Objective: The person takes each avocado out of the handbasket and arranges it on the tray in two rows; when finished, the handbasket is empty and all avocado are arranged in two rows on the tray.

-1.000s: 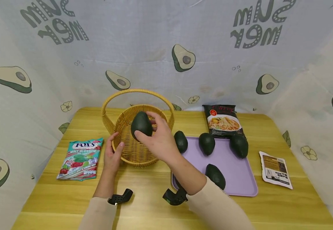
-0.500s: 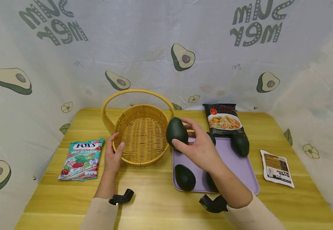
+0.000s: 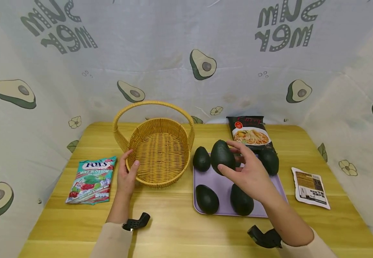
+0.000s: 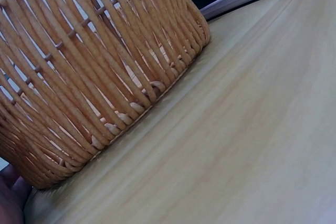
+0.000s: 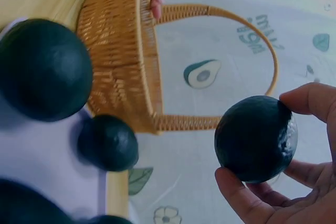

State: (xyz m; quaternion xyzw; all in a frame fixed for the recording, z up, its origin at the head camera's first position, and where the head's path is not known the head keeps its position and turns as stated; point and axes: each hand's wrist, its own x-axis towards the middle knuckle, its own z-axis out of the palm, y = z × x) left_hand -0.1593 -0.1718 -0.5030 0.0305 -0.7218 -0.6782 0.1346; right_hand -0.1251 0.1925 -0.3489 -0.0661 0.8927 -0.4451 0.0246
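My right hand point(image 3: 249, 172) holds a dark green avocado point(image 3: 222, 157) by its sides between thumb and fingertips, over the back of a lilac tray point(image 3: 222, 190). The right wrist view shows the same avocado point(image 5: 255, 139) pinched in the fingers. On the tray lie several more avocados, one at the back left point(image 3: 201, 158) and one at the front left point(image 3: 207, 199). To the left stands a yellow wicker basket point(image 3: 159, 157) with a tall arched handle and a bare woven floor. My left hand point(image 3: 126, 177) grips its left side, thumb over the rim.
A teal candy bag point(image 3: 91, 180) lies left of the basket. Behind the tray is a black noodle packet point(image 3: 250, 134); a white and brown pouch point(image 3: 310, 189) lies to its right. An avocado-print cloth point(image 3: 160, 53) hangs behind the wooden table point(image 3: 170, 229).
My right hand has carried the avocado rightward from above the basket to above the tray. My left hand has stayed on the basket's side.
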